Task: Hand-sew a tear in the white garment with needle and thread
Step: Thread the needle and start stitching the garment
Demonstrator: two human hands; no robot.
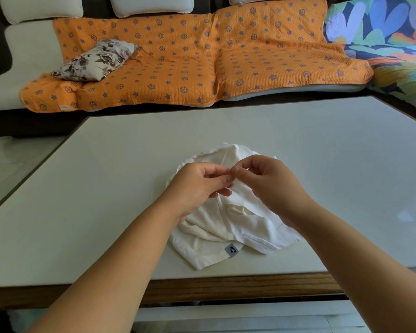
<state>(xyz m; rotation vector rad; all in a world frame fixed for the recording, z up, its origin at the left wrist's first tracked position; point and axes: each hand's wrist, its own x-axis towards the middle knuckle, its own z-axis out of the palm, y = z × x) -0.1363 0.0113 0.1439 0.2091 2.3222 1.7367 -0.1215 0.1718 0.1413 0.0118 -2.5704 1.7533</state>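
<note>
A crumpled white garment (216, 227) with a small grey label at its hem lies on the pale table (106, 188). Both hands hover just above it, fingertips meeting at the middle. My left hand (197, 186) has thumb and forefinger pinched together, its other fingers curled below. My right hand (267, 181) pinches toward the same spot, fingertip to fingertip with the left. Whatever they pinch is too fine to see; no needle or thread shows plainly. The hands hide the garment's middle, and no tear is visible.
The table has a wooden front edge (226, 287) close to me. Behind it stands a sofa with an orange patterned cover (190, 58), a floral cushion (96, 60) on its left and a colourful cover (382, 27) at the right.
</note>
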